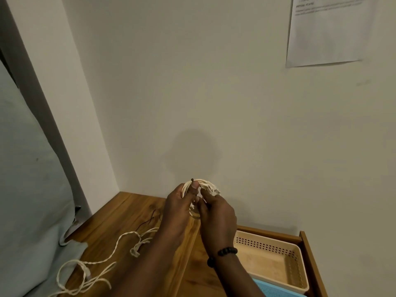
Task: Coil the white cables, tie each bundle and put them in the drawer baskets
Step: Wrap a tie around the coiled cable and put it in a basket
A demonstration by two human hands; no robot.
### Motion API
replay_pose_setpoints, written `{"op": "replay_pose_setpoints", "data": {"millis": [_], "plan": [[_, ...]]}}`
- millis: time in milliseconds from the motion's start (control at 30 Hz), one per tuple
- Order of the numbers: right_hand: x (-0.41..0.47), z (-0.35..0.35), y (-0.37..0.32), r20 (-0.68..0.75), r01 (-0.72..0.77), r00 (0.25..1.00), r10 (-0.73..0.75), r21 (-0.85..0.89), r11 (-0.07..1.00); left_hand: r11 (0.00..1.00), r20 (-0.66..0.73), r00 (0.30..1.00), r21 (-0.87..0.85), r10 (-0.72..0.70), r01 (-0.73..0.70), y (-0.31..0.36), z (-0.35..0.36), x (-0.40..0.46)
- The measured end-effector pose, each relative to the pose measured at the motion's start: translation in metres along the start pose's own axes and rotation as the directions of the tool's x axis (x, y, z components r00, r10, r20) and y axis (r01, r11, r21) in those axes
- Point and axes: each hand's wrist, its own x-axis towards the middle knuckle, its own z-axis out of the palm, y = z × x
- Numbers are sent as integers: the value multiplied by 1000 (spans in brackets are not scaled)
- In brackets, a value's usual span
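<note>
Both hands raised above the far part of a wooden top (128, 213), in front of a plain wall (214, 93). The left hand (180, 202) grips a white coil (205, 185) of cable, its thumb laid across the strands at the upper left of the loop. The right hand (216, 213) pinches the same coil from the right, its fingers curled in against the strands. A short dark tie (192, 180) stands out at the top of the coil, just above the left thumb; a connector tip projects from the coil's right edge. The right wrist bears a bracelet (222, 255) of dark beads.

A loose cable (102, 260), white and twisted, sprawls in open loops over the near left of the wooden top, well apart from the coil. Thin dark ties (150, 220) lie on the wood just left of the left forearm.

At right, an open drawer (310, 258) holds a beige basket (278, 245) with perforated walls at its far side, and a blue basket (270, 289) nearer, only partly in view. Pale cloth (27, 189) hangs at the left and touches the wooden top's left edge. A printed sheet (330, 31) is fixed to the wall at upper right; its text is too blurred to read.
</note>
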Motion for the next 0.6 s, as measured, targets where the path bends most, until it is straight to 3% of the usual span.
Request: {"op": "replay_pose_setpoints", "data": {"millis": [133, 300, 433, 600], "plan": [[4, -5, 1, 85, -61, 995, 54, 90, 994, 1000, 24, 1000, 21, -11, 11, -6, -7, 1], [3, -11, -1, 146, -79, 987, 59, 130, 988, 976, 69, 990, 173, 120, -130, -6, -8, -6], [5, -19, 4, 299, -251, 944, 141, 370, 895, 932, 64, 972, 274, 228, -237, -13, -11, -7], [-1, -32, 4, 328, -228, 941, 90, 413, 882, 940, 88, 972, 250, 219, -234, -6, -7, -9]]}}
